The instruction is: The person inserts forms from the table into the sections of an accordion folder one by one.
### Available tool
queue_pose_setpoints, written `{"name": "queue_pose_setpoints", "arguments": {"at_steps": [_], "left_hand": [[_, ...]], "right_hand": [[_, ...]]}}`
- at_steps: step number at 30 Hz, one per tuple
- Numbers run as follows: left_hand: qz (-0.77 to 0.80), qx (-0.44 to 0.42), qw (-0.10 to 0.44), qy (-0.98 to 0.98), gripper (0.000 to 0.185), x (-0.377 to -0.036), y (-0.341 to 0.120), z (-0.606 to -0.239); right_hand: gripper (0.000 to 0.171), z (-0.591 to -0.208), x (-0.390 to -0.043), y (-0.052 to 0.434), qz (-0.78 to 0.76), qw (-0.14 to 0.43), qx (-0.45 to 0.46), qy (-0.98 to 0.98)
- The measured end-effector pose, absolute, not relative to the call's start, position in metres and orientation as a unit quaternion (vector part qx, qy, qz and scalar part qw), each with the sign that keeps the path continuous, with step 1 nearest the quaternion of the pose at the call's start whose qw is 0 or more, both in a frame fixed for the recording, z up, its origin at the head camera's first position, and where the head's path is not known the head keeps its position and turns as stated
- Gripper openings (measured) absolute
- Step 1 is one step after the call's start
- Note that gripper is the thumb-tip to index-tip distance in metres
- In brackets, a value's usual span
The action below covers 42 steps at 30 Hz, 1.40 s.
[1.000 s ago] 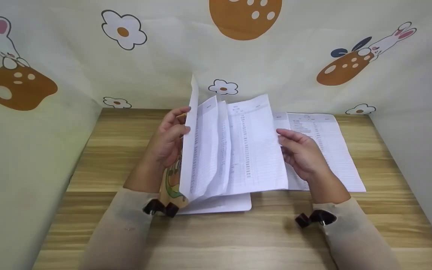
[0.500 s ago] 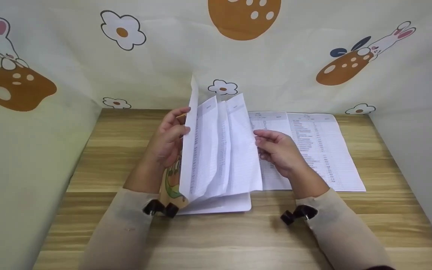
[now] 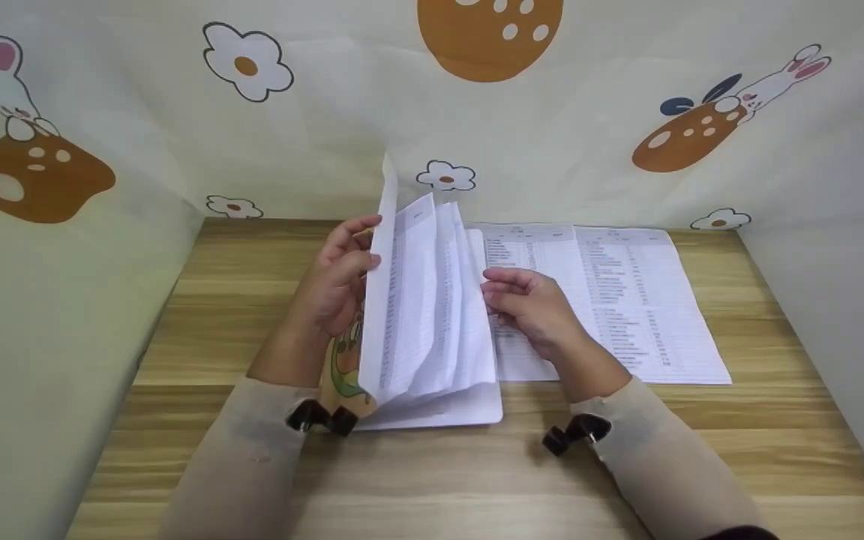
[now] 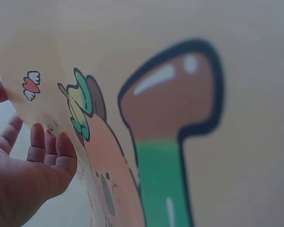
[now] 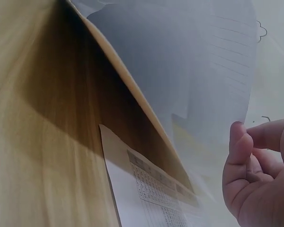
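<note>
My left hand (image 3: pixel 338 281) holds up the front cover of an open notebook with a tan, cartoon-printed outside (image 4: pixel 104 156), thumb on the cover's white inner side. Inside it several printed sheets (image 3: pixel 413 300) stand fanned and partly upright. At their right, my right hand (image 3: pixel 526 304) pinches the edge of a lined sheet (image 3: pixel 475 337) between thumb and fingers, as the right wrist view also shows. Beneath lies the notebook's white rounded lower part (image 3: pixel 469 409). In the left wrist view the cover fills most of the picture.
Printed sheets (image 3: pixel 646 315) lie flat on the wood-grain table (image 3: pixel 432 480), right of the notebook and partly behind my right hand. A cream cloth wall (image 3: pixel 327 127) with flower and rabbit prints rises behind. Pale walls stand at both sides.
My right hand has moved left, folding the sheet in towards the others and uncovering more of the printed sheets on the table. My left hand and the cover have stayed in place.
</note>
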<state>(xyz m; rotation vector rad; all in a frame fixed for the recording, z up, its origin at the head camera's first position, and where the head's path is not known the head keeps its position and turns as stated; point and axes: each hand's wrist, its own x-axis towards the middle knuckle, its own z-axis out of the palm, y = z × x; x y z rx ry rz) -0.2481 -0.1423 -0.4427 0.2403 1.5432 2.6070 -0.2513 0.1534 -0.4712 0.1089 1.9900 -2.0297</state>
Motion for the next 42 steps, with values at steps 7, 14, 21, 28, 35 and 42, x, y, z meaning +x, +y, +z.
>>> {"name": "queue_pose_setpoints", "arguments": {"at_steps": [7,14,21,28,35,42], "left_hand": [[0.855,0.078,0.049,0.511,0.051,-0.249,-0.143,-0.445],[0.851,0.078,0.048,0.517,0.051,-0.248,-0.143,-0.446],[0.849,0.076,0.051,0.52,0.05,-0.247,-0.144,-0.445],[0.852,0.071,0.049,0.516,0.05,-0.249,-0.144,-0.444],[0.853,0.069,0.049,0.515,0.05,-0.249,-0.144,-0.443],[0.858,0.072,0.047,0.507,0.049,-0.249,-0.144,-0.442]], "right_hand": [[0.049,-0.474,-0.246,0.148,-0.692,0.157,0.024,0.704],[0.05,-0.475,-0.242,0.144,-0.676,0.163,0.009,0.718],[0.051,-0.473,-0.241,0.147,-0.666,0.159,0.007,0.729],[0.054,-0.472,-0.248,0.172,-0.672,0.141,0.024,0.727],[0.049,-0.466,-0.262,0.217,-0.649,0.121,0.057,0.749],[0.053,-0.46,-0.272,0.261,-0.585,0.076,0.094,0.802]]}}
